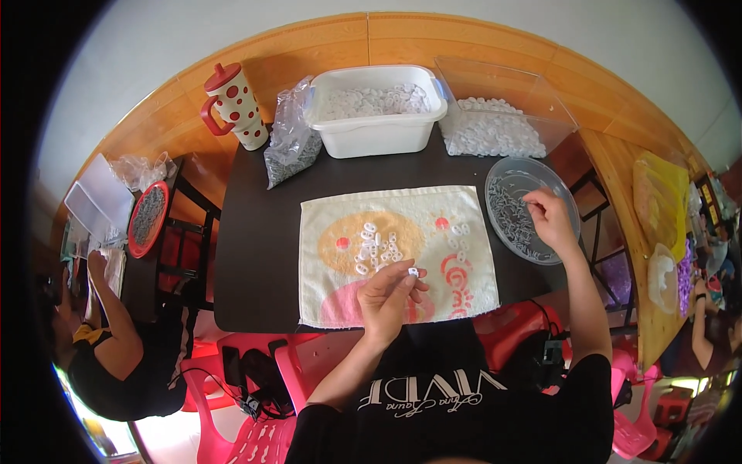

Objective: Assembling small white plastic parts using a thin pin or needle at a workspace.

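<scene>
My left hand [384,300] is closed over the near part of a pale towel, pinching a small white plastic piece [413,273] between thumb and fingertips. Several similar white pieces [369,246] lie loose on the towel [325,224] just beyond it, with a few more at its right side. My right hand [550,219] reaches into a round clear tray [532,259] that holds many small grey metal parts [512,213], possibly screws. Its fingers are drawn together at the tray's right part; whatever they grip is too small to make out.
Along the table's far side stand a polka-dot tumbler [241,108], a plastic bag of grey parts [290,151], a white tub [376,138] of white pieces and a clear bin [533,108] of white pieces. Another person [116,348] works at the left beside a red tray [147,240].
</scene>
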Tool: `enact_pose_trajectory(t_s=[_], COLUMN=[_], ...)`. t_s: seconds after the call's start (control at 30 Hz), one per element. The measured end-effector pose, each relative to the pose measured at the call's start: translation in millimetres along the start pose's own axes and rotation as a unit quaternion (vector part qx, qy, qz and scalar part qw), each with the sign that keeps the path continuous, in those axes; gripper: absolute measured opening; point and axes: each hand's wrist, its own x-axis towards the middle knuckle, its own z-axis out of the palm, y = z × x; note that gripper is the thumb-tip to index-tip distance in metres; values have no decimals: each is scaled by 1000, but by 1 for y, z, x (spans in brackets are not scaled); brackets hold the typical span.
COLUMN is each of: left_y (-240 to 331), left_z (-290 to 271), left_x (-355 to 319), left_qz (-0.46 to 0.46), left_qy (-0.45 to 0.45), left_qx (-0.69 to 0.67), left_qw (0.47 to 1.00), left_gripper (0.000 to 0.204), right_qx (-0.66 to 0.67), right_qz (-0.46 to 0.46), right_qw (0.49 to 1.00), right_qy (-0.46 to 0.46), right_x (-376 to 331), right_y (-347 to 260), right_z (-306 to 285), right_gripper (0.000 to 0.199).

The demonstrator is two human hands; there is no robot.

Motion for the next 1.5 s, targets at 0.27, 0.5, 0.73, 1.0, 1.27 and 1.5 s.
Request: enact_pose_trajectory(t_s=[0.27,0.5,0.73,1.0,1.27,1.5], left_y=[6,2,10,9,11,13], left_z=[-1,1,2,1,2,3], left_x=[1,4,2,2,2,1], left_qz=[-6,60,20,25,28,31], left_qy=[-8,22,23,14,16,23], left_qx=[-11,-18,-9,-10,-9,-7], left_qw=[1000,998,1000,1000,999,999], left_gripper=[19,11,14,15,15,13], right_qx=[497,443,469,380,348,273], right_qz=[15,-59,-21,-84,-113,-196], right_qw=[860,894,883,918,926,935], right_qy=[-112,-36,11,75,95,110], right_x=[-30,-42,-48,-47,-44,-40], right_y=[-135,-162,-169,-171,-173,-176], right_z=[56,88,94,95,93,91], right_gripper=[13,15,17,15,15,21])
